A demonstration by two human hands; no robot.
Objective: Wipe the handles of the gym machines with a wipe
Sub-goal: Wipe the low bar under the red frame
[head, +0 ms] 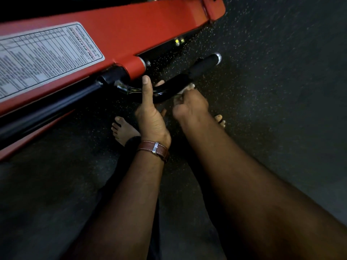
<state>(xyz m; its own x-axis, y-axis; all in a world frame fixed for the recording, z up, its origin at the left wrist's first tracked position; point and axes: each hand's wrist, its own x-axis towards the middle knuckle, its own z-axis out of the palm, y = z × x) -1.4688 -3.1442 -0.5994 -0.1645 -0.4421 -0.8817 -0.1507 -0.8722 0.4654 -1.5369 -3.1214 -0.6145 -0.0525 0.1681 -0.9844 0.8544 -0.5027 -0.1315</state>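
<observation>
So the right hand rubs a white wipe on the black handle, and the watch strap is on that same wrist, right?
Not quite. The head view shows the brown strap on the left wrist. The right hand does hold the white wipe against the black handle.

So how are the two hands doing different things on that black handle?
The left hand wraps the bare handle at its bend, thumb pointing up; the right hand pinches a white wipe against it. The left wrist wears a brown strap; the right wrist is bare. Both touch the same handle.
</observation>
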